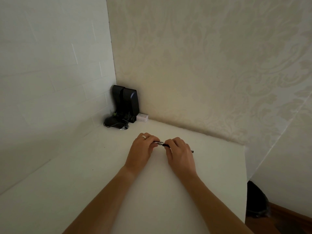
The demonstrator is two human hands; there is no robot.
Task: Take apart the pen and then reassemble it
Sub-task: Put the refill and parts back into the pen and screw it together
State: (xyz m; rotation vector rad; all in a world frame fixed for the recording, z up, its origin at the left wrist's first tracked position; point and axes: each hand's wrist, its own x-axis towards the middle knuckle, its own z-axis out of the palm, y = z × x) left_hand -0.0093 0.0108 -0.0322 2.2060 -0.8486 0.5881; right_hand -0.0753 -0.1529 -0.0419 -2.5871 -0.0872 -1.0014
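Note:
A thin dark pen [162, 144] is held level just above the white table [84, 174], toward its far side. My left hand [141, 151], with a ring on one finger, pinches the pen's left end. My right hand [180, 154] grips the right part of the barrel, and the pen's far tip sticks out past that hand on the right. A short clear-and-black stretch shows in the gap between the two hands. Most of the pen is hidden by my fingers, so I cannot tell whether its parts are joined or pulled apart.
Two black speakers [127, 102] with a tangle of cables stand in the far corner, with a small white box [142, 117] beside them. Walls close in behind and on the left. The table's right edge [245, 183] drops to a wooden floor with a dark object.

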